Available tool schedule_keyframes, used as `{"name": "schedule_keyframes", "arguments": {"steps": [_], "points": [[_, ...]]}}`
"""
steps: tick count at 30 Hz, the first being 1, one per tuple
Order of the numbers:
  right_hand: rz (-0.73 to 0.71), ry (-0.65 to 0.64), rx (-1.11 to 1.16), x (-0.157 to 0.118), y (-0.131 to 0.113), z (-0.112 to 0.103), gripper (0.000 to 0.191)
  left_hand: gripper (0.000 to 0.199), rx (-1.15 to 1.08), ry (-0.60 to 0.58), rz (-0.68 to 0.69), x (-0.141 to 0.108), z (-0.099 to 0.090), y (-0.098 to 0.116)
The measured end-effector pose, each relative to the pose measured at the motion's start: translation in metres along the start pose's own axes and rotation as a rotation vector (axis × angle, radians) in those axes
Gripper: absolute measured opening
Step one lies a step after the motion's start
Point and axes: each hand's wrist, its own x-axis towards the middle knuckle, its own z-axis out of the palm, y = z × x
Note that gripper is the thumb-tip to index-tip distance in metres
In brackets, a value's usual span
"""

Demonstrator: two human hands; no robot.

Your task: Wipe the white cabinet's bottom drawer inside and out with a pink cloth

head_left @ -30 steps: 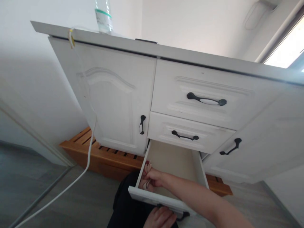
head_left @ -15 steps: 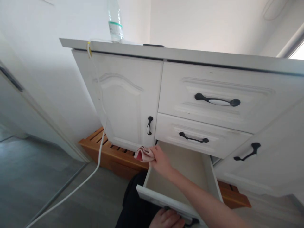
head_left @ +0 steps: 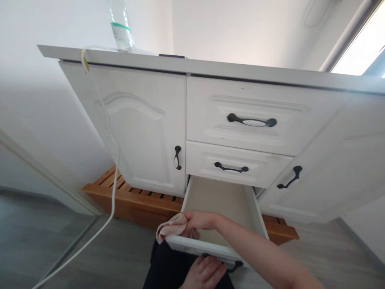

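We had our right hand (head_left: 197, 220) squeezed around the pink cloth (head_left: 171, 228), up over the front left corner of the open bottom drawer (head_left: 216, 200). Our left hand (head_left: 204, 271) gripped its handle (head_left: 228, 265). The drawer looked bare and wasn't shut yet.

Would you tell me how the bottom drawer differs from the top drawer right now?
The bottom drawer is pulled out, its pale inside showing; the top drawer is shut. The right hand holds a cloth at the bottom drawer's front left corner and the left hand is at its handle; nothing touches the top drawer. Both are white.
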Motion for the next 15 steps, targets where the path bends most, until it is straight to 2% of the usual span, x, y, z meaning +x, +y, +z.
{"name": "schedule_keyframes", "arguments": {"steps": [3,5,10,12,15], "points": [[-0.02,-0.051,-0.061,-0.021,-0.006,-0.012,0.032,0.028,-0.006,-0.03,0.014,-0.005,0.002,-0.001],[-0.074,-0.055,-0.151,-0.049,-0.011,-0.019,0.015,0.028,-0.017,-0.026,0.022,-0.003,0.001,-0.002],[-0.054,0.04,-0.33,-0.152,-0.014,-0.02,0.03,0.024,-0.067,0.034,0.004,0.012,-0.006,-0.004],[0.01,0.169,-0.33,-0.199,-0.011,-0.012,0.035,0.028,-0.074,0.03,-0.003,0.016,-0.008,-0.005],[0.089,0.516,-0.253,-0.27,0.006,0.005,0.034,0.032,-0.078,0.041,-0.023,0.017,-0.008,-0.005]]}}
